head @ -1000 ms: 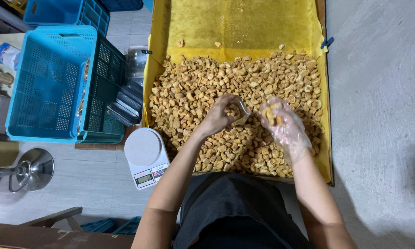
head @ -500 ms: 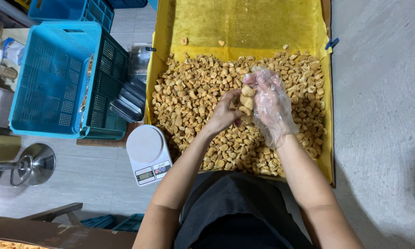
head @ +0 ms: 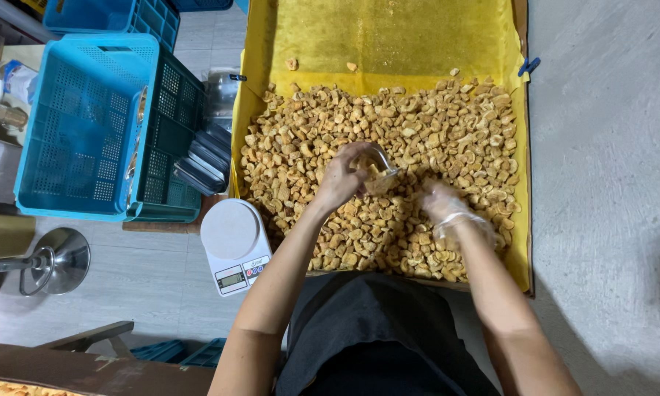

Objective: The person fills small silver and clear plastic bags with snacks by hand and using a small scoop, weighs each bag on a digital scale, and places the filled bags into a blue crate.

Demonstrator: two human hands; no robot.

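Over the snack pile (head: 388, 147), left hand (head: 338, 180) fingers grip a clear bag (head: 377, 170), mouth rightward; right hand (head: 447, 209) fingers blurred, grip unclear.

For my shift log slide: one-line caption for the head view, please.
Bare left hand holds a small clear container over golden fried pieces in a yellow-lined tray; gloved right hand digs in.

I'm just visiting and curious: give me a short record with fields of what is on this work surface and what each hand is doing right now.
Surface: yellow-lined tray heaped with small golden-brown fried snack pieces
Left hand: bare, holding a small clear plastic container over the heap
Right hand: in a thin clear plastic glove, down among the pieces, blurred
Left of tray: round white kitchen scale, blue perforated plastic crate, dark green crate
Floor: grey
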